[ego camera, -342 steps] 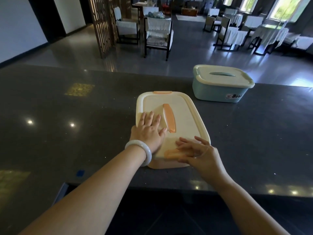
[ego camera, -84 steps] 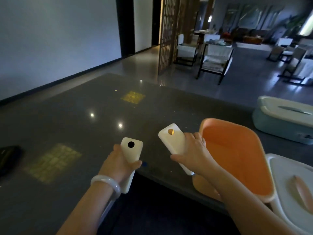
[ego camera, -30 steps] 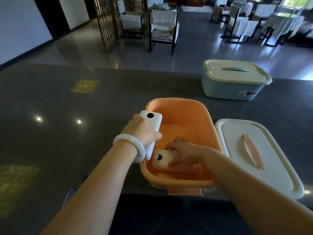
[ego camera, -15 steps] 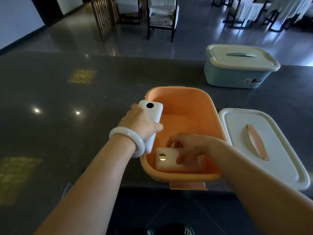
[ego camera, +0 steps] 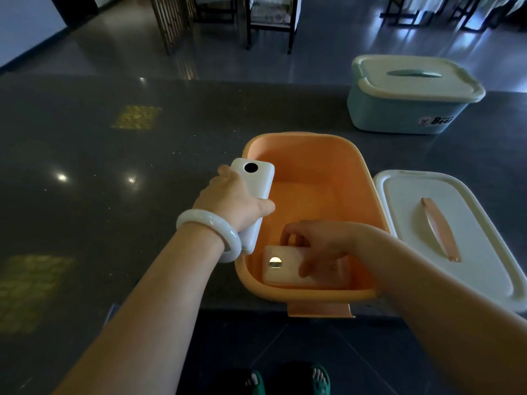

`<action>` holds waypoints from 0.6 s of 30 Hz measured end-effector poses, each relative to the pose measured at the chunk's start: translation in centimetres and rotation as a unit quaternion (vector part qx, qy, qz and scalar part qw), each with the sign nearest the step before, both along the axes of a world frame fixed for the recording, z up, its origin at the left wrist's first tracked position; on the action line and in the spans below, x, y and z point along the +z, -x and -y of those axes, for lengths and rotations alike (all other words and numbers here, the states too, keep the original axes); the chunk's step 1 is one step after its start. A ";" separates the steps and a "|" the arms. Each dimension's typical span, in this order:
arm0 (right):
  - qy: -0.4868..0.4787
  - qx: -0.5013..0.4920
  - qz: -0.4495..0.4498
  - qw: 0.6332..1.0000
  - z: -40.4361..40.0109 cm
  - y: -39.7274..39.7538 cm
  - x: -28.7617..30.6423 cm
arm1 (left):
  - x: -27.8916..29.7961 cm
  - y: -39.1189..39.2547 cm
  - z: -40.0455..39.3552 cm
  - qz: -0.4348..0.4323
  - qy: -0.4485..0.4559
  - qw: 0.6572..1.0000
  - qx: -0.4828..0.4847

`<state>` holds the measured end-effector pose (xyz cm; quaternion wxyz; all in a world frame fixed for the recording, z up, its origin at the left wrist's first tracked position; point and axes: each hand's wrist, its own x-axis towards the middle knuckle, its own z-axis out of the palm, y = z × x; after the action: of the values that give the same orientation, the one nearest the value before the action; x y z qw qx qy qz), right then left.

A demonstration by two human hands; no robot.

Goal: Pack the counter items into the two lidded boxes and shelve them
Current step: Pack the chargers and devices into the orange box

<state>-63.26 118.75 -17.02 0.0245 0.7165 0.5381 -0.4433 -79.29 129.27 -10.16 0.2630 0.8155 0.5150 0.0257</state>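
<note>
Two lidded plastic boxes on one dark polished stone counter [ego camera: 114,166]. One open orange rectangular box [ego camera: 310,155] at the near edge; its one cream lid with orange handle [ego camera: 445,232] lies flat just to its right. One pale blue box with closed cream lid [ego camera: 410,95] far right.

Two white rounded slab-shaped devices. One, black-dotted [ego camera: 254,192], gripped in the left hand [ego camera: 233,201] over the orange box's left rim. One, with a shiny disc [ego camera: 285,270], on the box floor, right hand [ego camera: 319,246] curled around it.

One white bangle [ego camera: 211,226], left wrist.
</note>
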 end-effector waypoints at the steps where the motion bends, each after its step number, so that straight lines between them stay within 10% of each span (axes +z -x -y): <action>1: 0.004 0.004 0.000 1.000 0.0 0.0 0.0 | 0.0 0.0 0.0 -0.001 0.000 1.000 -0.001; 18: 0.040 0.054 -0.004 0.998 -0.1 0.7 0.1 | 0.7 0.0 0.4 -0.010 0.005 1.000 0.000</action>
<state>-64.01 118.84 -16.88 0.0750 0.6832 0.5576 -0.4656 -79.25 128.87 -9.47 0.2623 0.8140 0.5180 0.0149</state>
